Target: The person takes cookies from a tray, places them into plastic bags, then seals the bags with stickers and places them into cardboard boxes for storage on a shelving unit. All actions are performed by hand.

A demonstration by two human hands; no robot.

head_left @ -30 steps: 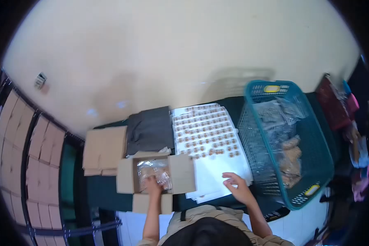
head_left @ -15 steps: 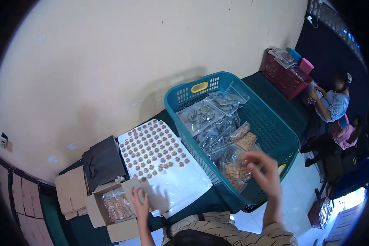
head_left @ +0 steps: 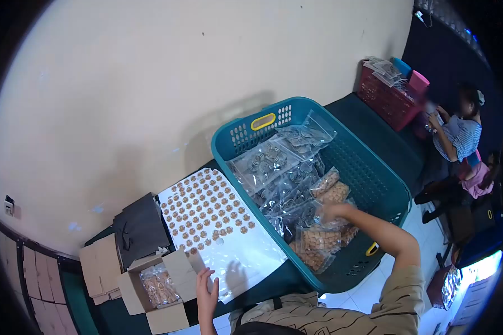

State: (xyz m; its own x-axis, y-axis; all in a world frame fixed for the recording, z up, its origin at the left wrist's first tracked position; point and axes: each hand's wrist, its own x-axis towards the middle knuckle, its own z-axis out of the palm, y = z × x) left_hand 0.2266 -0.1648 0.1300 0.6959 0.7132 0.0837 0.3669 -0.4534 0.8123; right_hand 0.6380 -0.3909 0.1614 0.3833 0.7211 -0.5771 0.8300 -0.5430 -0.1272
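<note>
My right hand (head_left: pixel 334 213) reaches into the big green plastic basket (head_left: pixel 349 137), over clear bags of small tan pieces (head_left: pixel 320 239). Its fingertips are blurred among the bags, so their grip cannot be made out. Bags of grey ring-shaped pieces (head_left: pixel 268 162) fill the basket's far left part. My left hand (head_left: pixel 208 290), fingers apart and holding nothing, is by the flap of an open cardboard box (head_left: pixel 133 293). A clear bag of tan pieces (head_left: pixel 159 285) lies in that box. Beside it, a white sheet (head_left: pixel 251 262) bears rows of round brown pieces (head_left: pixel 204 206).
Black folded bags (head_left: pixel 142 229) and flat cardboard (head_left: pixel 98 262) lie left of the sheet. Farther right on the dark-covered table stands a maroon basket (head_left: pixel 383 97) with packets and a pink cup (head_left: pixel 419 82). A person in a striped top (head_left: pixel 463 137) works beside it.
My right hand has gone from above the basket down among the bags. My left hand has drawn slightly down and right, away from the box flap. The view has shifted slightly.
</note>
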